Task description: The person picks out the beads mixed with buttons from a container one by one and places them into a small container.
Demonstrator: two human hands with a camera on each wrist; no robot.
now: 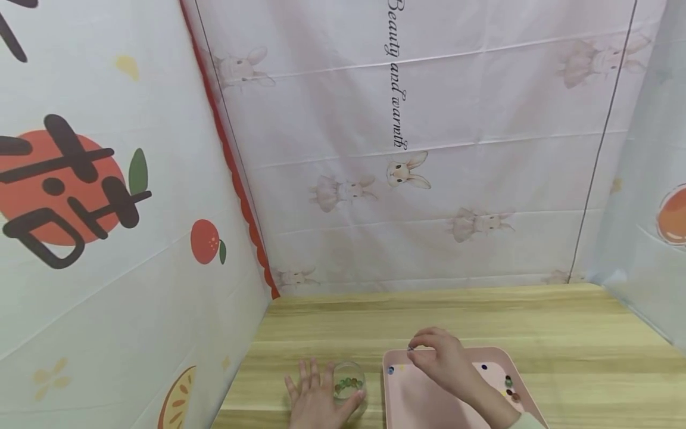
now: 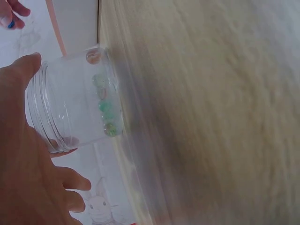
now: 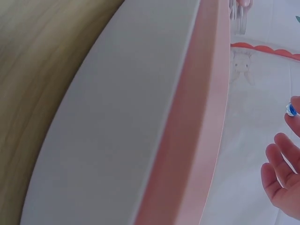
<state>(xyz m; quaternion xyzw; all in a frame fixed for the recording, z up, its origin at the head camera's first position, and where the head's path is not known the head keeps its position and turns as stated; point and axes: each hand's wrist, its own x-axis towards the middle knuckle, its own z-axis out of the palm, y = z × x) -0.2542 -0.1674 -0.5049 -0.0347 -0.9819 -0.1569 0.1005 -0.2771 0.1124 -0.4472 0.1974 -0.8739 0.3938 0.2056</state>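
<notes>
A clear round jar (image 2: 70,101) stands on the table with several green and brown marbles (image 2: 108,110) at its bottom. My left hand (image 1: 316,402) holds the jar near its rim between thumb and index finger; the other fingers are spread beside it. My right hand (image 1: 445,363) is raised over the far left part of the pink tray (image 1: 429,408). Between thumb and index finger it pinches a blue and white marble (image 3: 291,110), while its other fingers hang loosely curled. In the head view this marble looks tiny.
Inside the tray lie a blue marble (image 1: 390,370) at the far left corner, a dark blue marble (image 1: 485,367) and, along the right side, a green marble (image 1: 508,382) and a brown one (image 1: 515,397). Printed cloth walls (image 1: 429,256) enclose the wooden table (image 1: 332,322).
</notes>
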